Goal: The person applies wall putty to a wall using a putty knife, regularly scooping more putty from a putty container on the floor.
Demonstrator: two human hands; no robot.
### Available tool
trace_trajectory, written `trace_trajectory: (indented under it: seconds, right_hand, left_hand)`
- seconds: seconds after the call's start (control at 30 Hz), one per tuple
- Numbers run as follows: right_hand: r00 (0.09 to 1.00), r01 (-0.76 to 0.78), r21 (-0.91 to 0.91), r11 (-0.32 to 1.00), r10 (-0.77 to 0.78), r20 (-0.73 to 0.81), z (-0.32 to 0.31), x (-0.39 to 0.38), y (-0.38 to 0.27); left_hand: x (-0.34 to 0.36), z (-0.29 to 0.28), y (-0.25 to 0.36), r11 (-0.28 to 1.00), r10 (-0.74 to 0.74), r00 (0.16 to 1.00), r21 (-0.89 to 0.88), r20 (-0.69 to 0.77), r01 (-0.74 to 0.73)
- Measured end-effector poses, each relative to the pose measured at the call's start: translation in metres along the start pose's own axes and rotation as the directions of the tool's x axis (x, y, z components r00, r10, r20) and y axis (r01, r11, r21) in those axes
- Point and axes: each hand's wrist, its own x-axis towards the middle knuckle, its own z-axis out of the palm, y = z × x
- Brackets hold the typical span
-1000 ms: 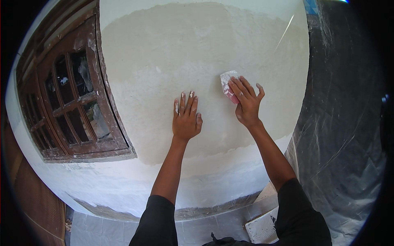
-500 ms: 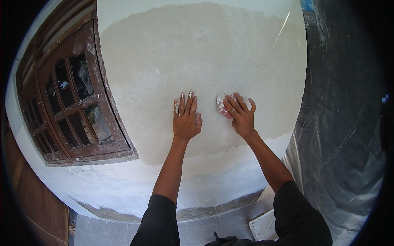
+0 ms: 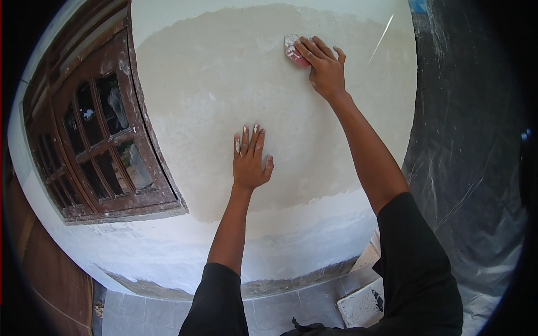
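Note:
My left hand [image 3: 252, 157] lies flat on the beige plastered patch of the white wall [image 3: 185, 89], fingers stretched out with white smears on the tips, holding nothing. Higher and to the right, my right hand [image 3: 325, 67] grips a small pink pad [image 3: 298, 58] caked with white material and presses it against the upper part of the patch. My fingers cover much of the pad's top, so exactly what it is I cannot tell.
A brown wooden window [image 3: 120, 193] with glass panes is at the left. Dark plastic sheeting [image 3: 465, 168] hangs on the right. Below are a grey tiled floor [image 3: 274, 311], a white-smeared tray [image 3: 353, 305] by my right sleeve, and brown woven material [image 3: 53, 263] at lower left.
My right hand first went down with the pad, then moved well upward and slightly left to the upper wall, the forearm reaching further. My left hand has barely moved.

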Motion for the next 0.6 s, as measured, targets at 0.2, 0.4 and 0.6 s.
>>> trace_trajectory:
  seconds: [0.2,0.4,0.6]
  right_hand:
    - [0.942,-0.135,0.022,0.991,0.122,0.312,-0.059,-0.207,-0.041]
    - [0.547,-0.410,0.028,0.912,0.221,0.808,-0.221,-0.465,-0.068]
    - [0.029,-0.826,-0.324,0.461,0.609,0.792,-0.381,-0.582,-0.071]
  left_hand:
    - [-0.015,-0.011,0.010,0.997,-0.054,0.994,-0.048,0.098,0.059]
    - [-0.104,0.000,0.136,0.947,-0.133,0.937,-0.237,0.323,0.217]
    - [-0.236,0.026,0.306,0.801,-0.156,0.702,-0.326,0.695,0.501]
